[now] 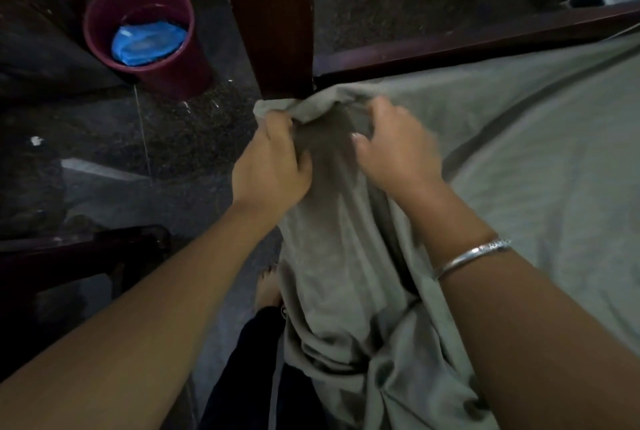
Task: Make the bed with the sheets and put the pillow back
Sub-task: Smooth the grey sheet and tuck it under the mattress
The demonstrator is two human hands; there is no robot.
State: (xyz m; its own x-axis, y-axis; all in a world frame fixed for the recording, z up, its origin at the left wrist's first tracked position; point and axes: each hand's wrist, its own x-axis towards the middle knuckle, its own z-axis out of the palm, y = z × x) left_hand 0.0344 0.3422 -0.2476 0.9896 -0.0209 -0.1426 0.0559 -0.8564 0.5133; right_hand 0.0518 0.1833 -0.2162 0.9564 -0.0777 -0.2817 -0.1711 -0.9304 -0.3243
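Note:
A grey-green sheet [540,166] covers the bed on the right and hangs down over its corner toward my legs. The corner sits at the foot of a dark wooden bedpost [273,21]. My left hand [273,166] grips a bunch of the sheet just left of the corner. My right hand [394,149], with a silver bangle on the wrist, has its fingers curled into the sheet on the corner's right side. No pillow is in view.
A maroon bucket [104,31] with something blue inside stands on the dark speckled floor at the upper left. A dark wooden bed rail [485,45] runs right from the post. Dark furniture [69,256] sits low at the left. My bare foot [268,287] is by the hanging sheet.

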